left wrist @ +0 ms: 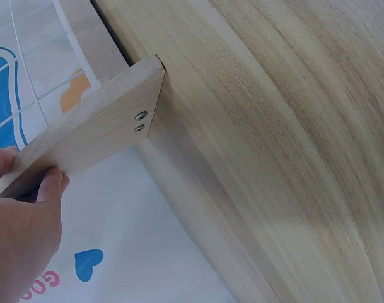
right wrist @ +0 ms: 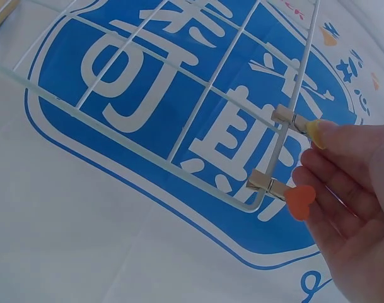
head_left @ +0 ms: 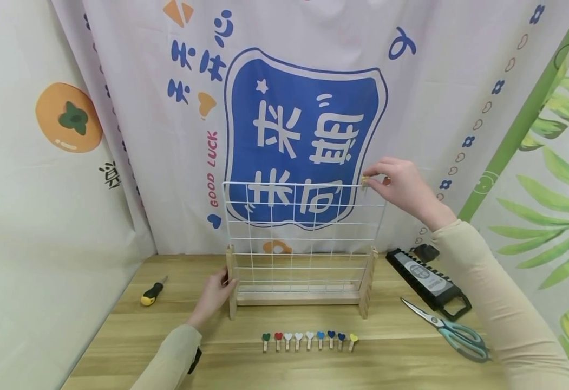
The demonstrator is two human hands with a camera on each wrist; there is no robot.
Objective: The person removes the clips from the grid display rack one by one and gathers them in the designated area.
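A white wire grid (head_left: 303,238) stands in a wooden base (head_left: 299,298). My left hand (head_left: 214,295) grips the base's left side post (left wrist: 91,120), thumb and fingers on either side. At the grid's top right, my right hand (head_left: 398,184) pinches a small wooden clothespin with a yellow heart (right wrist: 316,133); its jaws sit over the top wire. Beside it, nearer the corner, a clothespin with an orange heart (right wrist: 300,202) is clipped to the same wire. In front of the base lies a row of heart clothespins (head_left: 309,340): green, red, white, blue, dark blue and yellow.
To the right lie teal-handled scissors (head_left: 459,336) and a black-edged tool with a grey label (head_left: 427,279). A small dark object (head_left: 425,252) is behind that tool. On the left is a black and yellow screwdriver (head_left: 152,293). A printed curtain (head_left: 187,162) hangs behind the table.
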